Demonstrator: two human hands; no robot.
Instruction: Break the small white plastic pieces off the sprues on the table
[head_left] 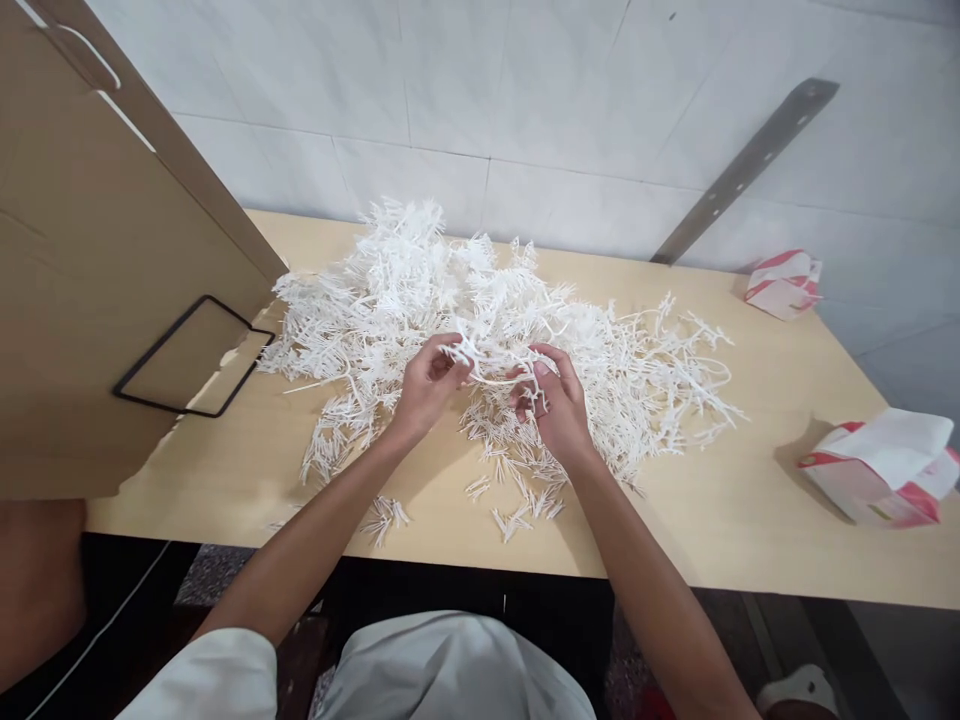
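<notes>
A white branched plastic strand (pixel 495 372) is stretched between my two hands just above the table. My left hand (pixel 433 388) pinches its left end between thumb and fingers. At the other end, my right hand (pixel 553 398) has its fingers curled round the strand, with small twigs sticking out below the thumb. Behind and under both hands spreads a large heap of similar white branched pieces (pixel 420 270). Short loose white bits (pixel 521 515) lie on the table nearer to me.
A cardboard panel (pixel 97 260) stands upright at left, with a black wire frame (pixel 191 365) by its lower edge. On the right of the wooden table (pixel 720 520) are a red-and-white tissue pack (pixel 881 470) and a smaller crumpled one (pixel 784 285). A tiled wall (pixel 540 110) closes the back.
</notes>
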